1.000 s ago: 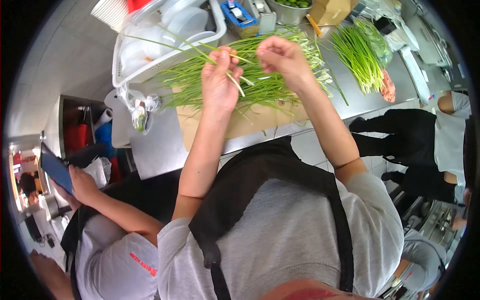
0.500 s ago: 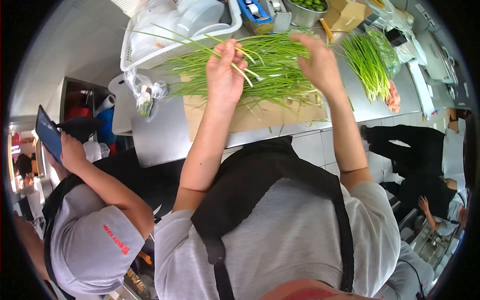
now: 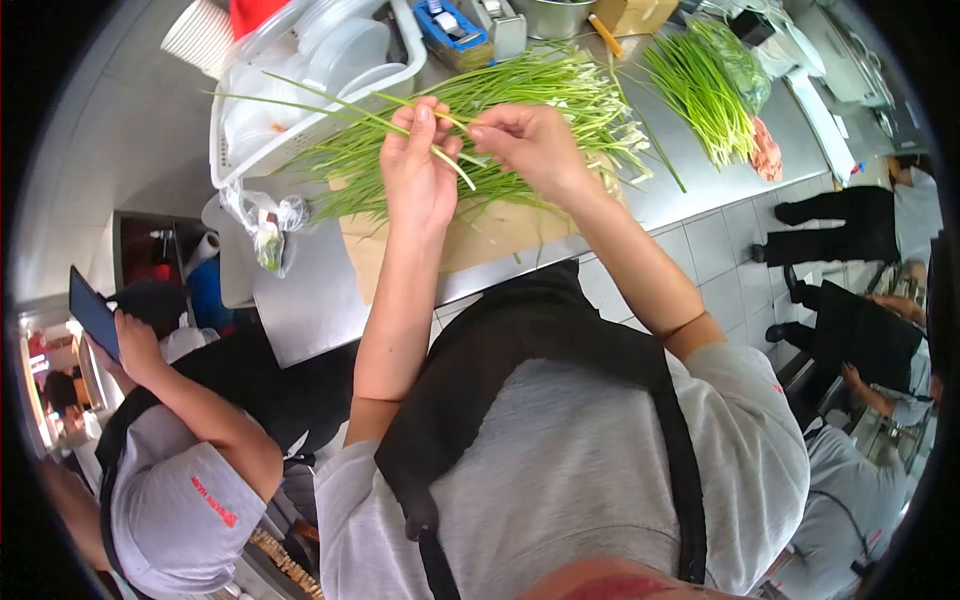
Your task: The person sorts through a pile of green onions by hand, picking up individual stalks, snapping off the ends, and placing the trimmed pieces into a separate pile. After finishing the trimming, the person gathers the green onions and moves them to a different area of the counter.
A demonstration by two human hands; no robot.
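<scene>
Holding thin green stalks (image 3: 454, 169) in left hand (image 3: 417, 170), pinching one with right hand (image 3: 530, 145), past grey metal tabletop's (image 3: 300, 312) near edge.

Bright, diffuse light puts a pale sheen on the near left corner of the steel counter (image 3: 295, 320), while fisheye distortion bends the softer, black-rimmed margins.

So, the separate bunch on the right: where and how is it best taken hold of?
I'd grip the bunch around its pale lower end with the right hand, coming from the picture's left: the stalks narrow together there and fan out toward the green tips. The bag and pink thing crowd the other side.
</scene>
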